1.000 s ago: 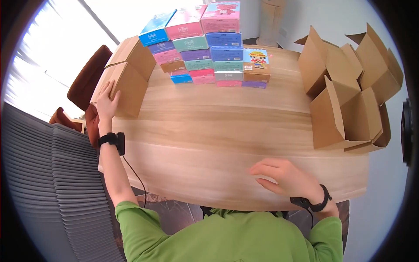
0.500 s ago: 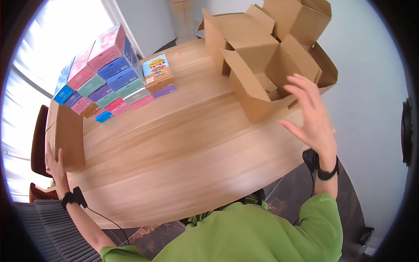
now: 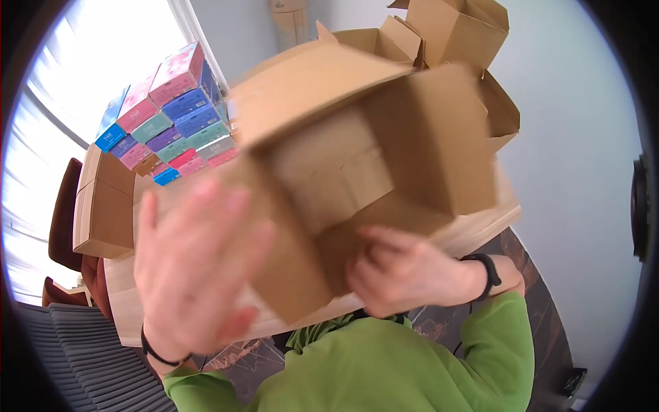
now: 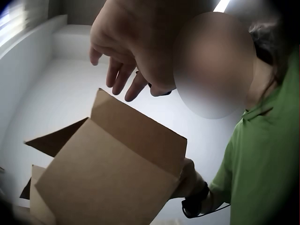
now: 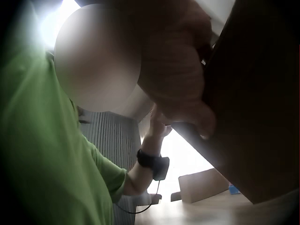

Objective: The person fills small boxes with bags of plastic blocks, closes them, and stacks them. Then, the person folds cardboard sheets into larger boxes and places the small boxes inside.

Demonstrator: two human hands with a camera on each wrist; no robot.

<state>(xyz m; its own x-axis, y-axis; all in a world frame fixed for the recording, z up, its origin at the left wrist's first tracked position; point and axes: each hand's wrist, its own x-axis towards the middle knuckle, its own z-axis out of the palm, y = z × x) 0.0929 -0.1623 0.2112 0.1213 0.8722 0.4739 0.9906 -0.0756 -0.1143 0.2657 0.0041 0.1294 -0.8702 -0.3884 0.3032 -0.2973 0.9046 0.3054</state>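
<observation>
So I'm holding an open cardboard box (image 3: 357, 172) up off the desk (image 3: 480, 230), tilted so its open mouth is facing back at me and I'm looking straight down inside at the folded bottom flaps. It's hanging over the near edge of the desk, close to my chest.

My right hand (image 3: 401, 271) is doing all the carrying: fingers curled over the lower edge of the box, thumb underneath, which the right wrist view backs up. My left hand (image 3: 195, 264) is spread flat with fingers straight, coming in at the box's left wall. From the left wrist view it looks just clear of the cardboard, not gripping anything, though the head view is too blurry there to be sure about contact.

My take on doing this bit well: a one-handed pinch on a floppy flap edge is a weak hold, so I'd be getting that left palm flat against the side wall low down, not on the loose top flap (image 4: 140, 136), which would probably just fold.

Other stuff: a stack of colourful small boxes (image 3: 165, 113) at the far left corner, a closed carton (image 3: 103, 206) at the left edge, more open cartons (image 3: 453, 31) at the far right.
</observation>
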